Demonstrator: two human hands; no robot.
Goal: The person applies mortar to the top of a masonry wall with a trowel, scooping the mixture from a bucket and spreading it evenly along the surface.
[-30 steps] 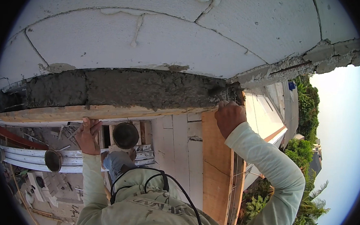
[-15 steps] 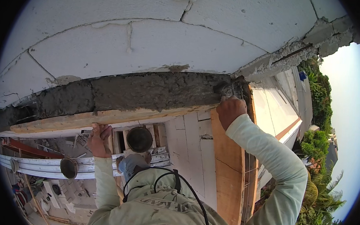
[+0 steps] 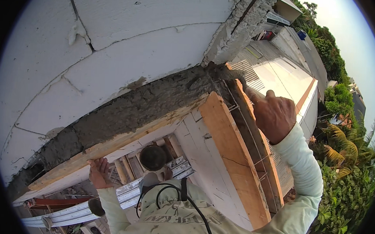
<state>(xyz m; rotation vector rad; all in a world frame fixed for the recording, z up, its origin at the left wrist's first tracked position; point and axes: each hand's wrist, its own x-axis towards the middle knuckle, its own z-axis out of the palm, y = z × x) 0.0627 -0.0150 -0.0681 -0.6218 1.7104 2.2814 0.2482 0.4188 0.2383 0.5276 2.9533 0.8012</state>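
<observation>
A long band of wet grey mortar (image 3: pixel 124 105) runs under a white block wall (image 3: pixel 91 82), with a wooden board (image 3: pixel 114 141) along its lower edge. My left hand (image 3: pixel 100 174) has its bent fingers on that board's edge, gripping it. At the band's right end, my right hand (image 3: pixel 273 114) is closed around the handle of a mortar-smeared tool (image 3: pixel 251 93), probably a trowel, above an upright plank (image 3: pixel 265 163) beside exposed metal rods. The tool's tip is hard to make out against the mortar.
Below are a dark bucket (image 3: pixel 152 157), another round container (image 3: pixel 96 206), white rails (image 3: pixel 128 194) and my feet. An orange plank (image 3: pixel 232 157) stands inside the corner. To the right, past the edge, lie lower roofs (image 3: pixel 295 80) and trees (image 3: pixel 340 201).
My right hand has moved rightward with the tool to the corner's outer plank. My view has turned, tilting the mortar band upward to the right. My left hand stays on the board.
</observation>
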